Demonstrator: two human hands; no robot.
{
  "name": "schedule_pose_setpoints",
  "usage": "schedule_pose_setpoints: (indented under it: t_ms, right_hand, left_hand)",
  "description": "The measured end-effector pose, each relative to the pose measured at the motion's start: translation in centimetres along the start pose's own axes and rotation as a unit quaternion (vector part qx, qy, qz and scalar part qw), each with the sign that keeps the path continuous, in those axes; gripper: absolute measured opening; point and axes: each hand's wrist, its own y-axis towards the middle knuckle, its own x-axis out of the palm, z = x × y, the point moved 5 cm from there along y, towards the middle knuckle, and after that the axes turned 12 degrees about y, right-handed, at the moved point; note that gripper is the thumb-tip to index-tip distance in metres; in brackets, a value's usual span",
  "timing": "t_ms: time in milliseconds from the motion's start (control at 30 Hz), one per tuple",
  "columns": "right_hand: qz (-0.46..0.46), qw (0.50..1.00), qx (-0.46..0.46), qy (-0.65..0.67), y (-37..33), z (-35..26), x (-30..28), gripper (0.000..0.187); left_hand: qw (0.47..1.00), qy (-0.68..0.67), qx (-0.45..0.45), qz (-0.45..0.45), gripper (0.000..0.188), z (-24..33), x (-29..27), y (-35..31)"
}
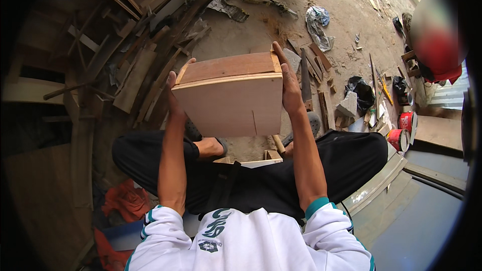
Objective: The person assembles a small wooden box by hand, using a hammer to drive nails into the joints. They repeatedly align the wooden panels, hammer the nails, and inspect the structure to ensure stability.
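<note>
A wooden box [228,105] is held up in front of me, above my lap. Its broad pale panel faces me, with a thin dark line near the lower right. A browner side [228,70] forms the top, with light wood strips at both ends. My left hand [175,93] presses the box's left end, and my right hand [289,88] grips the right end with fingers reaching past the upper corner. Below the box, a wooden handle [278,144] and a pale-edged wooden piece [261,162] show between my legs; the rest of them is hidden.
Scrap boards [135,78] pile up on the left. To the right lie a handsaw [306,83], wood offcuts, a grey block [347,105], a black plastic bag [359,93] and red cans [399,139]. Crumpled plastic [319,27] lies on the dirt floor. Another person [439,45] is at the far right.
</note>
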Motion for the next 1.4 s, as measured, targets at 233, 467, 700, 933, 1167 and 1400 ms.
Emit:
schedule_pose_setpoints:
  t_ms: [233,467,700,933,1167,1400]
  right_hand:
    - [-0.012,0.999,0.029,0.021,-0.7,-1.0,0.6,0.071]
    - [-0.018,0.998,0.027,0.053,-1.2,-0.8,-0.1,0.099]
    - [-0.041,0.998,-0.01,-0.054,-1.2,-2.5,0.5,0.125]
    - [0.002,0.999,-0.022,-0.026,-1.4,-3.1,1.0,0.124]
    - [-0.012,0.998,-0.045,-0.032,-1.6,-4.1,1.5,0.125]
    - [-0.065,0.99,-0.112,-0.054,-1.5,-5.5,2.3,0.131]
  left_hand:
    - [0.993,0.066,0.096,0.005,0.065,2.5,1.0,-1.1]
    - [0.994,0.09,0.037,0.053,0.061,2.0,1.5,-1.3]
    - [0.985,0.122,0.116,0.041,0.064,2.2,1.8,-1.3]
    - [0.982,0.114,0.147,0.016,0.098,2.7,2.3,-1.3]
    - [0.945,0.196,0.26,-0.034,0.122,3.4,2.6,-2.2]
    - [0.931,0.242,0.271,0.023,0.135,3.8,2.3,-2.6]
